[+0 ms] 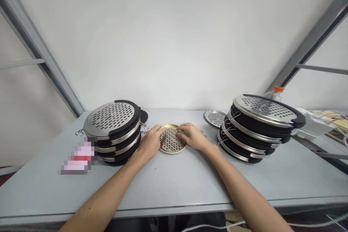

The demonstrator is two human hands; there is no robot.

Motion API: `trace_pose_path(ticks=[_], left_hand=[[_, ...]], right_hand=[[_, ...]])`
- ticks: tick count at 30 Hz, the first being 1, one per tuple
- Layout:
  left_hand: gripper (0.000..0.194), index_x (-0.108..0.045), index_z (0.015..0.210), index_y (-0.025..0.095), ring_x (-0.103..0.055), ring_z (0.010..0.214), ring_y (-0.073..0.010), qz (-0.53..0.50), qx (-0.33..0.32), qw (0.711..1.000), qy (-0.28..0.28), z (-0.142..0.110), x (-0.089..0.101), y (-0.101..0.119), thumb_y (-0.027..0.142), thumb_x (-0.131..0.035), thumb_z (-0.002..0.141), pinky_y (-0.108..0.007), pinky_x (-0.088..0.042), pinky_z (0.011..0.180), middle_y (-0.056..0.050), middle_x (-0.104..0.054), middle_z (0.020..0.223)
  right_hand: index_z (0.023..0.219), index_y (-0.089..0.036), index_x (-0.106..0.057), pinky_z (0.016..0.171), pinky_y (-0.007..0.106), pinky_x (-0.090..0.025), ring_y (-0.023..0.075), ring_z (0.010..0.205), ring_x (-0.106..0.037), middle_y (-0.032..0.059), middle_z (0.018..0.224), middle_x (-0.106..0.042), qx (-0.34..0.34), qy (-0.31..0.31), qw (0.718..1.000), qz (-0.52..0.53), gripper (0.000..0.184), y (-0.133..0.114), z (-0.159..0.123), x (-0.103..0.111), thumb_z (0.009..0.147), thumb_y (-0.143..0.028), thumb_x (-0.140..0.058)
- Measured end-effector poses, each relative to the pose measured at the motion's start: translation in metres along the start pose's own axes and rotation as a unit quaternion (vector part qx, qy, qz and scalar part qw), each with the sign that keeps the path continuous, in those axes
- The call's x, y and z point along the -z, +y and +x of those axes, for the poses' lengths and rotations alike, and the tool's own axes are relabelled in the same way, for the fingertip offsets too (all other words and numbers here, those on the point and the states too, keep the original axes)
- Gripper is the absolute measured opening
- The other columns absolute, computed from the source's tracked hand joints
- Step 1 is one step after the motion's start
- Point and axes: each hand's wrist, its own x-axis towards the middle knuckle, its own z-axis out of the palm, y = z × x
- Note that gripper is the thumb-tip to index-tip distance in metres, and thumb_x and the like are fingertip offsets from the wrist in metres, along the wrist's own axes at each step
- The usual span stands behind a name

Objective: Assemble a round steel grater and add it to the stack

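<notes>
A round metal grater [172, 145] with a perforated face and a gold-toned rim lies in the middle of the table, between my hands. My left hand [152, 139] holds its left edge, with the fingers bent at the rim. At the upper right edge, my right hand [193, 137] has its fingers and thumb curled over the grater. Beside my left hand stands a stack of round graters [112, 119] with black edging and wire loops. Another stack of such graters [268, 112] rises to the right, leaning slightly.
A loose round grater plate [213, 117] lies behind the right stack. An orange-capped bottle [277, 93], a white box [312, 125] and cables are at the far right. A blurred pink item [81, 156] is by the left stack. Grey metal posts [40, 50] flank the table [168, 185].
</notes>
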Motion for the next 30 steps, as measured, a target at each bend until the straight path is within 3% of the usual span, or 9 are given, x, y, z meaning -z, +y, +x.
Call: trace_pose_path(ticks=[5,9,11,14,19,22,30], left_hand=[[0.047,-0.056,0.121,0.021,-0.058,0.103,-0.0211,0.058,0.034,0.998,0.018,-0.002,-0.001,0.007,0.001,-0.036,0.083,-0.034,-0.044,0.092,-0.007,-0.063,0.110],[0.037,-0.046,0.130,0.019,-0.058,0.106,-0.0236,0.034,0.055,0.998,0.003,-0.003,0.004,0.011,0.024,-0.034,0.095,-0.035,-0.045,0.091,-0.009,-0.060,0.118],[0.044,-0.038,0.136,0.019,-0.054,0.114,-0.0243,0.003,0.029,0.999,-0.026,-0.004,0.007,0.011,0.036,-0.033,0.096,-0.037,-0.043,0.096,-0.010,-0.055,0.127],[0.055,-0.031,0.141,0.018,-0.035,0.133,-0.0254,-0.010,-0.014,0.997,-0.078,-0.008,0.010,0.010,0.047,-0.035,0.094,-0.040,-0.030,0.108,-0.011,-0.039,0.143],[0.088,-0.019,0.146,0.018,-0.011,0.141,-0.0319,0.003,-0.013,0.988,-0.156,-0.012,0.009,0.006,0.067,-0.048,0.080,-0.047,-0.019,0.112,-0.014,-0.017,0.153],[0.096,-0.016,0.147,0.019,-0.008,0.141,-0.0323,0.010,-0.020,0.986,-0.162,-0.013,0.008,0.004,0.068,-0.054,0.074,-0.047,-0.017,0.113,-0.014,-0.014,0.154],[0.095,-0.017,0.147,0.020,-0.007,0.141,-0.0322,0.013,-0.030,0.987,-0.158,-0.013,0.006,0.004,0.070,-0.053,0.074,-0.047,-0.018,0.112,-0.013,-0.014,0.154]], right_hand=[[0.093,-0.020,-0.070,0.088,0.036,-0.043,0.0220,0.096,-0.057,0.0079,0.099,-0.066,0.003,0.021,1.000,0.011,0.018,0.000,0.000,-0.002,0.083,-0.020,-0.055],[0.085,-0.021,-0.071,0.089,0.036,-0.043,0.0219,0.096,-0.058,0.0066,0.098,-0.066,0.007,0.011,1.000,0.011,0.014,0.001,0.000,-0.005,0.080,-0.018,-0.058],[0.084,-0.021,-0.071,0.090,0.036,-0.043,0.0219,0.097,-0.058,0.0064,0.099,-0.066,0.001,0.009,1.000,0.014,0.014,0.002,0.000,-0.006,0.080,-0.018,-0.058],[0.084,-0.021,-0.071,0.092,0.036,-0.042,0.0223,0.100,-0.057,0.0070,0.101,-0.066,-0.012,0.006,1.000,0.024,0.013,0.002,-0.001,-0.004,0.080,-0.019,-0.058],[0.083,-0.022,-0.071,0.095,0.037,-0.041,0.0218,0.100,-0.059,0.0071,0.108,-0.063,-0.021,-0.020,0.998,0.057,0.010,0.000,-0.002,0.005,0.078,-0.024,-0.063],[0.080,-0.022,-0.072,0.096,0.037,-0.041,0.0220,0.102,-0.059,0.0064,0.111,-0.061,-0.027,-0.038,0.997,0.068,0.009,-0.002,-0.003,0.008,0.076,-0.024,-0.064],[0.079,-0.022,-0.071,0.100,0.039,-0.038,0.0229,0.111,-0.054,0.0067,0.116,-0.058,-0.008,-0.051,0.995,0.080,0.009,-0.004,-0.004,0.006,0.075,-0.020,-0.064]])
